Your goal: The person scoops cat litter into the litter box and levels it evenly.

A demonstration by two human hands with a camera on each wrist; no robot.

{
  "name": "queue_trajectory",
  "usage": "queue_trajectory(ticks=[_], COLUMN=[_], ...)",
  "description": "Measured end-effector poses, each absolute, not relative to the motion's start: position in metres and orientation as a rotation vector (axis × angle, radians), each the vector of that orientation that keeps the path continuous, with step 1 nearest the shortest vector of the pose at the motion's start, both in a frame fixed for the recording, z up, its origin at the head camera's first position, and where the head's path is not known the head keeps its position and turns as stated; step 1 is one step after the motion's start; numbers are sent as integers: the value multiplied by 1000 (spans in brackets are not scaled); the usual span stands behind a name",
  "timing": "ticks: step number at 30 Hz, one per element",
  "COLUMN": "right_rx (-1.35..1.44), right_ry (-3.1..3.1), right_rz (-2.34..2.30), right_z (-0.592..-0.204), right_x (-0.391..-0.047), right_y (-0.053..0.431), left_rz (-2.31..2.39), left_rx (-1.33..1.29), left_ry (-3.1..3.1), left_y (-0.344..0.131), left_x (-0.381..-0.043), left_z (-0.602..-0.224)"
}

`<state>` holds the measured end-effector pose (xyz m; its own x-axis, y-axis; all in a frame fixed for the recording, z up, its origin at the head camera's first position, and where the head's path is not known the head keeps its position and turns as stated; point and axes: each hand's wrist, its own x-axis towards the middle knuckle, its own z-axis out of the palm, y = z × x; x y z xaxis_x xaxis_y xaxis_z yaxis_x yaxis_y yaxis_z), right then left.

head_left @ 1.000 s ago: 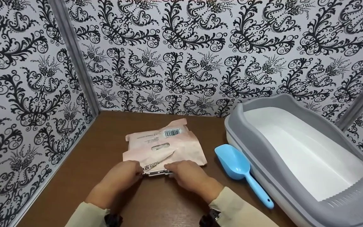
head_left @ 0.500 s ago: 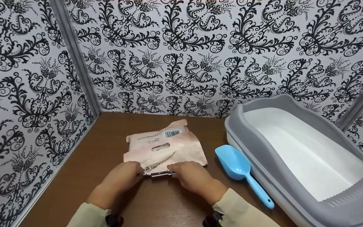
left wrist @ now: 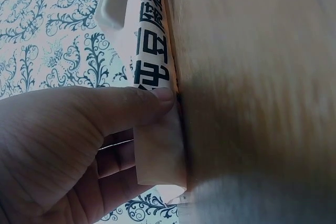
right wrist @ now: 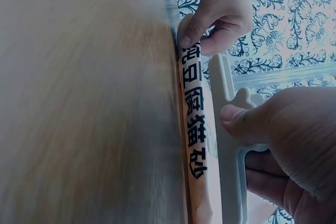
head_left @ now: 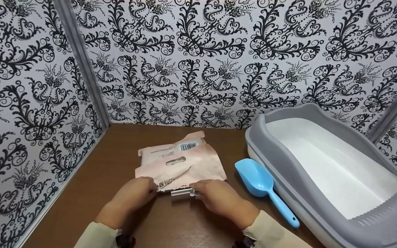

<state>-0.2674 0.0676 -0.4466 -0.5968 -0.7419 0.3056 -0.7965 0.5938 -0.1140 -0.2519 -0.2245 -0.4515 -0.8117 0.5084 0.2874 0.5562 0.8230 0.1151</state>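
A pale pink cat litter bag (head_left: 198, 160) lies on the brown table, its near end folded over. Large black characters run along that fold in both wrist views. With thumb and fingers my left hand (head_left: 138, 189) pinches the left end of the fold. My right hand (head_left: 221, 198) grips a white plastic bag clip (head_left: 182, 192) at the right part of the same edge. In the right wrist view the clip (right wrist: 226, 129) lies alongside the fold, thumb on top. Its far end (left wrist: 118, 3) shows in the left wrist view.
A light blue scoop (head_left: 255, 179) lies right of the bag, its handle toward me. Beside it stands a grey and white litter box (head_left: 281, 162). Patterned wall panels (head_left: 184, 69) close off the back and left of the brown table (head_left: 115, 148).
My right hand has shifted right and slightly toward me, taking the clip along, so more of the clip shows off the bag's edge. The left hand stays nearly still.
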Motion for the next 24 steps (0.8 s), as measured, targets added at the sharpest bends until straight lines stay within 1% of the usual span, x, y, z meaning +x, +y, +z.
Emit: queue_trajectory(ticks=[7,24], right_rx=[1274,1323], right_ry=[-2563,-2682], right_rz=[298,269], right_z=[-445,-444], right_x=[-258,-225], right_y=[89,131], left_rz=[-330,-355], left_rx=[-725,-735], left_ry=[-2827,-2840], left_y=[-223,-223], left_x=[-251,-251], left_z=[-450,-449])
